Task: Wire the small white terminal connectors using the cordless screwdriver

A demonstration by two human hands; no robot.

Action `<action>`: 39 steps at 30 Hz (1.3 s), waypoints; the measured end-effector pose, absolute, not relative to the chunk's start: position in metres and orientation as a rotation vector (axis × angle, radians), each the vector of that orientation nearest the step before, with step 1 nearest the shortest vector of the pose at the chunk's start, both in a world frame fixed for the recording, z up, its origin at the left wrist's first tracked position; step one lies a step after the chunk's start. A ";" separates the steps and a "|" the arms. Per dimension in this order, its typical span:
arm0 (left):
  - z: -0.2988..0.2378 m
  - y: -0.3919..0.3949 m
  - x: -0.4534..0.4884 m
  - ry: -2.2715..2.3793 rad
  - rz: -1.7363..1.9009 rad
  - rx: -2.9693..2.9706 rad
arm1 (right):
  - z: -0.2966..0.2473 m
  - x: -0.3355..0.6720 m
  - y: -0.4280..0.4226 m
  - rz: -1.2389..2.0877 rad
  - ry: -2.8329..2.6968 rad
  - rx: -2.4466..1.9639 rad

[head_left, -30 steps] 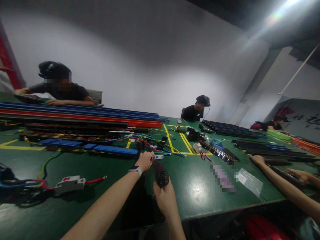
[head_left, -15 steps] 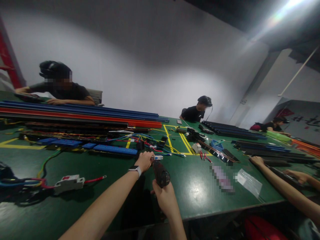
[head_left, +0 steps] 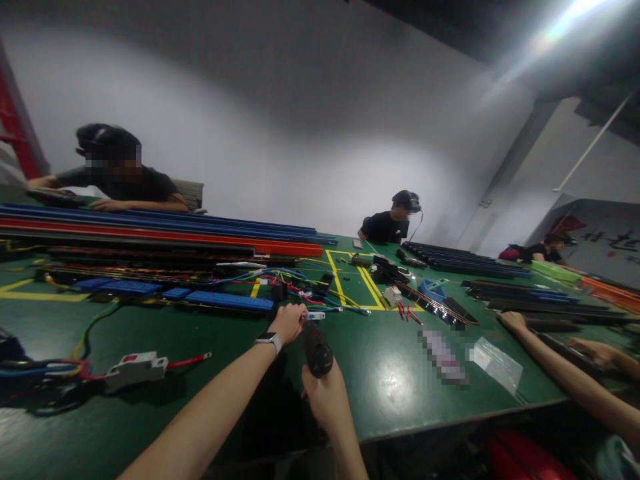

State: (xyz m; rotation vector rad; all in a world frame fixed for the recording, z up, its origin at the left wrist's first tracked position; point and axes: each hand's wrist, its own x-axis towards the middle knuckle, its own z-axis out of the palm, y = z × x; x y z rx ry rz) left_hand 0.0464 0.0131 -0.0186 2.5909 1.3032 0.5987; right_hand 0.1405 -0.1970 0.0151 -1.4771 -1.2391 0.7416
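My right hand is wrapped round a dark power screwdriver, whose front end points away from me toward my left hand. My left hand, with a watch on its wrist, is closed at the tool's far end. A small white-and-blue part shows just beyond its fingertips; the fingers seem to hold it, though the contact is partly hidden by the tool. Behind it lie loose blue, red and yellow-green wires. To the left of my hands is a blue socket strip.
A white circuit breaker with wires lies at left on the green table. Long blue and red profiles stretch along the back. A clear plastic bag is at right, near a co-worker's hand. Other people sit across the table.
The screwdriver's rear end and my right hand have shifted slightly left. My left hand stays nearly still at the small part.
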 end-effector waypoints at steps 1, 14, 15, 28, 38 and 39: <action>-0.019 0.013 0.046 1.303 0.604 2.592 | 0.017 0.141 -0.198 0.747 -1.242 -1.475; -0.016 0.009 0.046 1.283 0.629 2.597 | 0.014 0.139 -0.198 0.726 -1.249 -1.475; -0.015 0.009 0.046 1.287 0.627 2.600 | 0.013 0.139 -0.197 0.723 -1.244 -1.475; -0.011 0.006 0.046 1.325 0.586 2.583 | 0.019 0.140 -0.199 0.746 -1.238 -1.480; -0.011 0.006 0.046 1.316 0.584 2.578 | 0.024 0.140 -0.200 0.758 -1.247 -1.509; -0.010 0.006 0.046 1.315 0.583 2.573 | 0.026 0.140 -0.200 0.770 -1.249 -1.510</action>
